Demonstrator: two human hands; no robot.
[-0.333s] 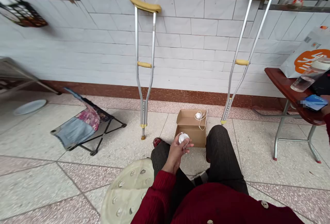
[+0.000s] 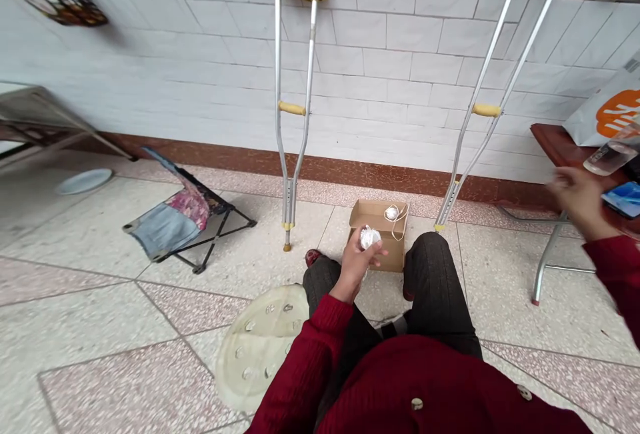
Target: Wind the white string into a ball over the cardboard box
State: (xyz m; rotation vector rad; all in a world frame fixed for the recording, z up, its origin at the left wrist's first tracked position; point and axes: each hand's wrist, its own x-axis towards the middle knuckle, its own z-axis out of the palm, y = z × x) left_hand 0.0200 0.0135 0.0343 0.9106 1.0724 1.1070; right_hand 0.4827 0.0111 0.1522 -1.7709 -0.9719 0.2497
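My left hand (image 2: pixel 356 262) is closed around a ball of white string (image 2: pixel 370 238), held above my lap, with a loose strand hanging below it. Beyond it an open cardboard box (image 2: pixel 370 210) sits on the floor between my feet. A second small white ball (image 2: pixel 391 213) with a trailing cord lies at the box's far right. At the right, my right hand (image 2: pixel 580 201) is in the air beside the edge of the dark red table (image 2: pixel 555 144). Motion smears its fingers, so their state and any small thing in them are unclear.
A phone (image 2: pixel 623 199), a clear bottle (image 2: pixel 607 157) and a white bag (image 2: pixel 600 114) are on the table. Two crutches (image 2: pixel 293 109) (image 2: pixel 486 111) lean on the tiled wall. Left of me stand a folding stool (image 2: pixel 173 221) and a pale round plastic stool (image 2: pixel 260 341).
My right hand has come away from the phone and moved left past the table edge. The left hand still holds the string ball. The camera view has tilted down and shifted left.
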